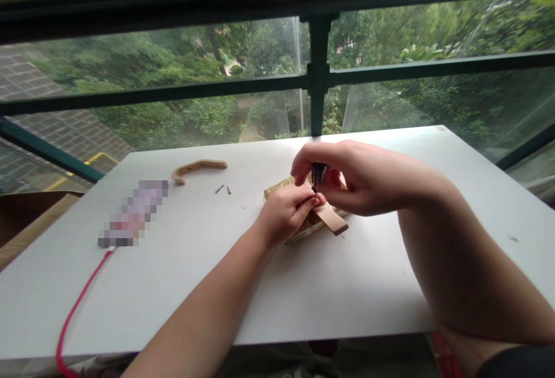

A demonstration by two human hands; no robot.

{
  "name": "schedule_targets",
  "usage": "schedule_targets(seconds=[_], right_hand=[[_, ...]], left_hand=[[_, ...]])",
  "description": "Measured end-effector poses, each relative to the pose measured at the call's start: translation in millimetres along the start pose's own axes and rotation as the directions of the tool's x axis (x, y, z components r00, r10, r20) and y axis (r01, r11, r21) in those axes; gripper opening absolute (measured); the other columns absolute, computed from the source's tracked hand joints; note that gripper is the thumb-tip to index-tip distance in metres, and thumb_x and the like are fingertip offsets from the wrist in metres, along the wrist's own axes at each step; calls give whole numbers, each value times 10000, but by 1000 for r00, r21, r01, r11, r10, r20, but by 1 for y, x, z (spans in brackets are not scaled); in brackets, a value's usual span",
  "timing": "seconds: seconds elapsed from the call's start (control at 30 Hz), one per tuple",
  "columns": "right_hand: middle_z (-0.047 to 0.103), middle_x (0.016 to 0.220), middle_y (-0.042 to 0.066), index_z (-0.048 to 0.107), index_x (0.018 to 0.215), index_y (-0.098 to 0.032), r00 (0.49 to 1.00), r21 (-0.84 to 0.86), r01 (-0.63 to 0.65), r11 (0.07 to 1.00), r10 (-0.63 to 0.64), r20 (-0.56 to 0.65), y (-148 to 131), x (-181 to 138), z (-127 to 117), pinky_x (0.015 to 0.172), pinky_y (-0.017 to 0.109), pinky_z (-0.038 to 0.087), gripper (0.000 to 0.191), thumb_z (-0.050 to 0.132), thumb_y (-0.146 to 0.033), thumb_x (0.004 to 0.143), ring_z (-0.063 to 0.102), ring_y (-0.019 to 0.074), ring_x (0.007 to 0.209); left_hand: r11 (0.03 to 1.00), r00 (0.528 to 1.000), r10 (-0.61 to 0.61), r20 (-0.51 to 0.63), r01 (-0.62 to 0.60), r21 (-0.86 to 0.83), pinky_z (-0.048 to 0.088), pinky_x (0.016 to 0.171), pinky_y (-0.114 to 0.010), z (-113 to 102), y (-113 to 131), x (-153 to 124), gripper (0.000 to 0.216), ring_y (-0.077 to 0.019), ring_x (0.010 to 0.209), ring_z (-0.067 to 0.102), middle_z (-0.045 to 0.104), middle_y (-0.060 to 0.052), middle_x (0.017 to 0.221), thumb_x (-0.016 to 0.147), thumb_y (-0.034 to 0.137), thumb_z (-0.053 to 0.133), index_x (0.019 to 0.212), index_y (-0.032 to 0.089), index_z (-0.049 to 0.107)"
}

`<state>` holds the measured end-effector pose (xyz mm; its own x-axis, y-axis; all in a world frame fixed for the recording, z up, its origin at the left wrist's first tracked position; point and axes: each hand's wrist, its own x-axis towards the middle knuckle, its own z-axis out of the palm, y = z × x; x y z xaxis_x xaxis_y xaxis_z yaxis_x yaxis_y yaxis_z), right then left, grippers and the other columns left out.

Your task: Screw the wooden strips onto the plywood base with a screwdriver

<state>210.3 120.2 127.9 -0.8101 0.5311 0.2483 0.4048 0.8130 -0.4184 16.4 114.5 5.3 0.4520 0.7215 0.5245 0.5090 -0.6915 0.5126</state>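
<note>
This looks like a window-side room or enclosed balcony: a dark green window frame (318, 80) with clear glass panes (269, 54), leafy green trees (151, 69) outside, borders the far edge of a smooth white table (368, 285).

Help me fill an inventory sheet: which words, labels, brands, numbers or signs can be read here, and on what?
No text can be read anywhere.
Pixelated purple-grey oblong object at the end of a pink cable: masked, so any print is unreadable.
Black-handled tool in the right hand: mostly hidden, any marking too small to read.
Curved light-brown wooden piece: no lettering visible.
</note>
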Motion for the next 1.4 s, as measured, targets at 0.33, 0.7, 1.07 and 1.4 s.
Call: schedule_targets(seconds=[0.33,0.7,1.07,1.4], right_hand=[[618,706,-31,577,834,-210,986,-132,-155,979,145,-84,-1,4,1,540,237,292,87,613,-287,816,471,89,583],[379,574,-63,327,684,-207,978,-137,-149,979,125,-167,5,9,12,489,238,206,365,643,-362,784,287,75,528],[685,876,-6,614,1090,-211,999,-43,-25,999,24,-38,0,-5,-6,563,226,364,319,519,-112,802,548,91,631],[664,770,-2,638,937,-206,985,-130,-128,983,111,-135,0,2,-1,555,237,366,146,626,-312,837,540,104,614]], left_hand=[[1000,1000,5,0,-5,4,518,754,-257,1,1,0,206,-153,814,672,742,-20,850,939,229,544,892,201,742],[999,1000,12,5,-12,-36,538,801,-264,2,-2,0,203,-154,857,699,761,-10,920,930,185,539,913,202,741],[999,1000,-4,27,5,-51,524,826,-266,-2,5,3,223,-158,862,667,748,-16,889,951,213,516,887,197,729],[997,998,-10,58,15,-73,524,868,-276,0,3,2,236,-163,930,691,767,-9,963,971,244,498,915,201,723]])
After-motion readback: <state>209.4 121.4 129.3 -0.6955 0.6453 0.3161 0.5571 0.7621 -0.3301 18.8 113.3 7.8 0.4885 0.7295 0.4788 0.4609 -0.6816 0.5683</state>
